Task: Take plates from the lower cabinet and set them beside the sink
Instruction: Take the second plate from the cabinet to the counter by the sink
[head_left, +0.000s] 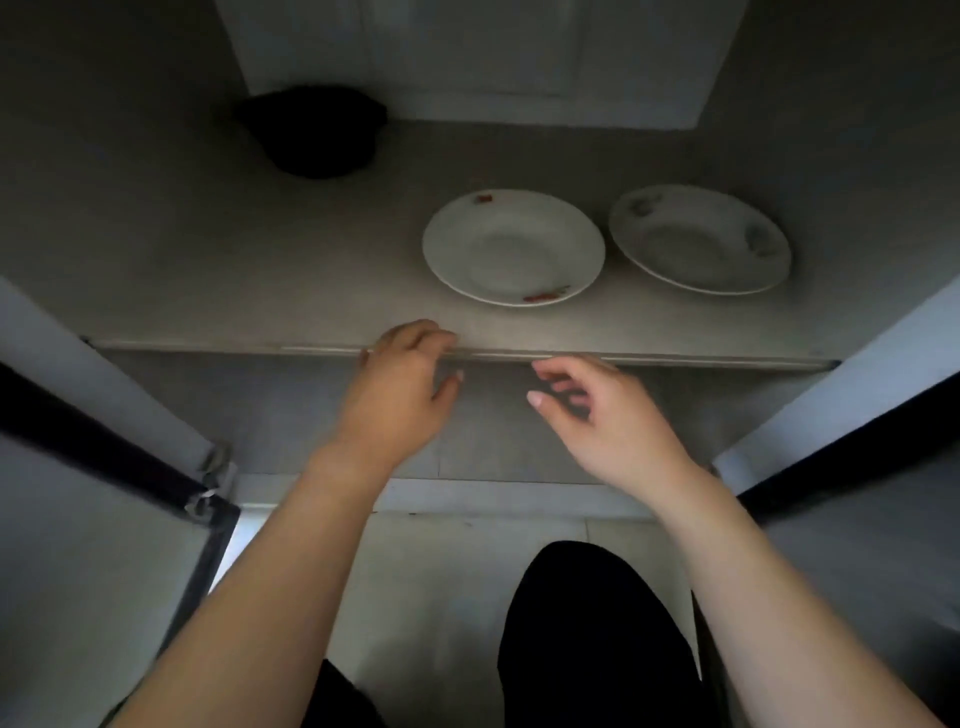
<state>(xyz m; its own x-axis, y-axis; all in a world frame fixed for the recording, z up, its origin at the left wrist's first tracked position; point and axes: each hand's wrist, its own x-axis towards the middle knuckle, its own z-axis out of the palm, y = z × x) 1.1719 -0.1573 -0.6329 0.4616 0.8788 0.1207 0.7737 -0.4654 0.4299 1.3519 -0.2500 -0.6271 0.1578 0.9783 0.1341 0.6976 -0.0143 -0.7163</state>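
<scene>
Head view: red-marked plate (513, 247) and grey-marked plate (699, 239) sit side by side on matte grey shelf (260, 291), near its lip. At the lip, left hand (400, 384); right hand (597, 415) just short; both loosely curled, empty. Risk: smooth glazed rims lie low, so a shallow pinch could slip.

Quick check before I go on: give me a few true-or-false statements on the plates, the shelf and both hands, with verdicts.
1. The red-marked plate and the grey-marked plate lie on the shelf. True.
2. The two plates are stacked. False: they lie side by side, apart.
3. The right hand holds a plate. False: it holds nothing, near the shelf's front edge.
4. The left hand is empty. True.
5. A dark object sits at the shelf's back right. False: back left.
</scene>
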